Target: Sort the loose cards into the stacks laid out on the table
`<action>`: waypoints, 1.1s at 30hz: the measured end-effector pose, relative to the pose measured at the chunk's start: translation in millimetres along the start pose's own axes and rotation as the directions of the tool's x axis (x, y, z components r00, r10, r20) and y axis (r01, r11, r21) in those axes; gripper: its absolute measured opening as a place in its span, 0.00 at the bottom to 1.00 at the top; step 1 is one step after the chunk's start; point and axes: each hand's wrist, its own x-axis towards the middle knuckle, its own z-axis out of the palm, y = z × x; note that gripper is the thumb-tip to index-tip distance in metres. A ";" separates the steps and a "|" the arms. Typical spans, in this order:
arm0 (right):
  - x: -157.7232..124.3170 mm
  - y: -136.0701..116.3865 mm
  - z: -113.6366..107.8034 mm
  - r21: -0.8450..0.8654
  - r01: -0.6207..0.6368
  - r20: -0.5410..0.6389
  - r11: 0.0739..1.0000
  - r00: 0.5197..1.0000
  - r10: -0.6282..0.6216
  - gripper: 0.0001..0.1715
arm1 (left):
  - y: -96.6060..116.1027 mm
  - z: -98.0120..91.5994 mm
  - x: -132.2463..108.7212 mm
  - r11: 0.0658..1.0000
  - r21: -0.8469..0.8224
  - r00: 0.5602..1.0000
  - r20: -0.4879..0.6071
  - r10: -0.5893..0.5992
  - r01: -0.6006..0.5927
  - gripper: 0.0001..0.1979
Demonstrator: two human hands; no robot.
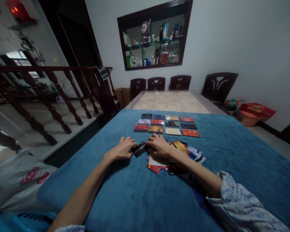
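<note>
A black plastic card (pixel 139 149) with pale print is tilted between my two hands, just above the blue cloth. My left hand (pixel 123 147) pinches its left edge. The fingers of my right hand (pixel 158 146) are closed at its right edge; whether they grip it too, I cannot tell. Beneath my right hand and forearm lies a loose, overlapping pile of cards (pixel 180 146) in gold, red, white, blue and black, partly hidden by the arm. Beyond the hands, several small card stacks (pixel 172 131) stand in neat rows, with red, gold, white, black and blue tops.
The blue cloth (pixel 111 190) covers the near part of a long table with a pale stone top (pixel 171 100). Dark chairs (pixel 156 84) stand behind it. On the left are a wooden railing (pixel 53 114) and a white plastic bag (pixel 16 180); an orange bin (pixel 248 118) is at right.
</note>
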 end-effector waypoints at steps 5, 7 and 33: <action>-0.6 -1.1 -0.9 -0.010 -0.022 0.010 1.000 1.000 0.022 0.17 | 11.8 -1.8 -3.4 1.000 0.026 1.000 -0.003 -0.007 0.007 0.19; -0.4 -0.5 0.2 -0.013 -0.024 0.006 1.000 1.000 0.024 0.18 | 15.9 -1.6 -3.2 0.999 0.028 0.999 0.003 -0.037 0.037 0.24; 6.7 18.1 19.8 -0.076 0.188 -0.370 0.979 0.906 -0.203 0.10 | -25.2 9.2 8.6 0.924 -0.353 0.971 -0.229 0.069 -0.149 0.13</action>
